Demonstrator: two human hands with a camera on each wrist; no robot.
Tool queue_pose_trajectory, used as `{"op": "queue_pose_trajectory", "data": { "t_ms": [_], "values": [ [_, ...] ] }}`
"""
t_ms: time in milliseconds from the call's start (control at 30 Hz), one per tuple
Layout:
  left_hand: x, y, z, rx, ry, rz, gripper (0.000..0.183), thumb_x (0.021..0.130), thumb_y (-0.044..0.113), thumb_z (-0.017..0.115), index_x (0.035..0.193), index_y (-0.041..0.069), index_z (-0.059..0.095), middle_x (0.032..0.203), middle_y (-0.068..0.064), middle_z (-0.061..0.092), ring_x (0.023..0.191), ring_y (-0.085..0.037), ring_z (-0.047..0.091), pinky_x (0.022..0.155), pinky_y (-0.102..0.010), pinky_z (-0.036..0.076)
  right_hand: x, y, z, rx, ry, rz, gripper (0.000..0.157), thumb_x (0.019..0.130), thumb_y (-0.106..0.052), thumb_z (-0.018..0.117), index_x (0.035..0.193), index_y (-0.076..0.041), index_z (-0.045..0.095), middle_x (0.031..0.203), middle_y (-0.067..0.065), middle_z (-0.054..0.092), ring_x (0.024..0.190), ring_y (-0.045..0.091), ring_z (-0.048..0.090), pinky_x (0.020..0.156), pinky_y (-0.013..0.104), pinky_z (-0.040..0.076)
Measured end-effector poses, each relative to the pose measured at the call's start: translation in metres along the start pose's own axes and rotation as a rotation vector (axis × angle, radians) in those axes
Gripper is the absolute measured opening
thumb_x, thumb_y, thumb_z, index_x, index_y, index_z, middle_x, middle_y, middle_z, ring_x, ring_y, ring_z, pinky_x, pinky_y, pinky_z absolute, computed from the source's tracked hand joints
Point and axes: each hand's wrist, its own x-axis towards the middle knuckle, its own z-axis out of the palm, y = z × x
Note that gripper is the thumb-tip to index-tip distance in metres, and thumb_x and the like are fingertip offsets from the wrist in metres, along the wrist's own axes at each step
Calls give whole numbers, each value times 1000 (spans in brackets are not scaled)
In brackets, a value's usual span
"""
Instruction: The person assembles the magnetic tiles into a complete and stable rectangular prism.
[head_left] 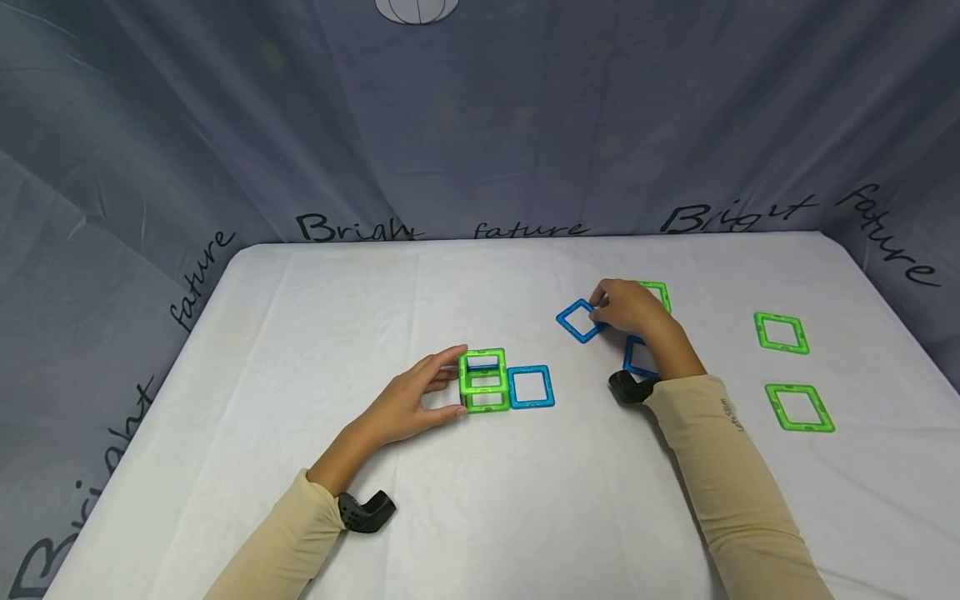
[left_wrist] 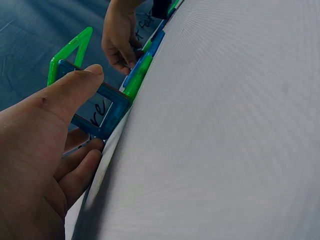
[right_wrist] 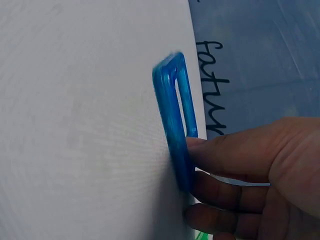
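Note:
My left hand [head_left: 408, 402] holds the left side of a small boxlike build of green and blue square magnetic tiles [head_left: 483, 390], thumb near and fingers behind. The left wrist view shows the thumb on a blue tile [left_wrist: 119, 107], with a green tile [left_wrist: 54, 67] rising past it. A flat blue tile [head_left: 532, 404] lies against the build's right side. Farther back, my right hand [head_left: 632, 307] pinches another blue square tile [head_left: 569, 331] by one corner. In the right wrist view that tile [right_wrist: 170, 117] stands tilted close over the white cloth, between thumb and fingers.
Under my right wrist lies a blue tile [head_left: 628, 354], partly hidden. A green tile [head_left: 665, 296] shows behind the right hand. Two green tiles [head_left: 780, 317] [head_left: 801, 427] lie apart at the right. A grey curtain [head_left: 480, 125] hangs behind the white-covered table [head_left: 337, 308].

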Motion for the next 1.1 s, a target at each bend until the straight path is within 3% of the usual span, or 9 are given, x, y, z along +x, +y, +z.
{"op": "queue_pose_trajectory", "data": {
  "t_ms": [533, 867, 1100],
  "values": [
    [1, 1, 0, -7, -12, -24, 75, 81, 31, 69, 143, 25, 27, 128, -3, 50, 114, -15, 55, 95, -28, 48, -4, -4, -5, -30, -21, -54, 29, 83, -16, 61, 106, 2, 61, 103, 20, 61, 89, 29, 54, 76, 42, 48],
    [0, 0, 1, -7, -10, -36, 76, 80, 30, 70, 143, 24, 28, 126, -2, 50, 113, -15, 56, 95, -28, 48, -14, -14, -11, 20, -17, -103, 20, 83, -14, 60, 97, 0, 63, 92, 14, 62, 82, 24, 51, 68, 31, 45],
    [0, 1, 0, -10, -11, -34, 75, 80, 30, 70, 143, 27, 28, 127, -1, 50, 113, -14, 55, 96, -28, 47, -23, -24, -18, 11, -19, -170, 20, 83, -12, 58, 98, 1, 63, 94, 15, 61, 84, 25, 52, 73, 36, 48]
  ]
}}
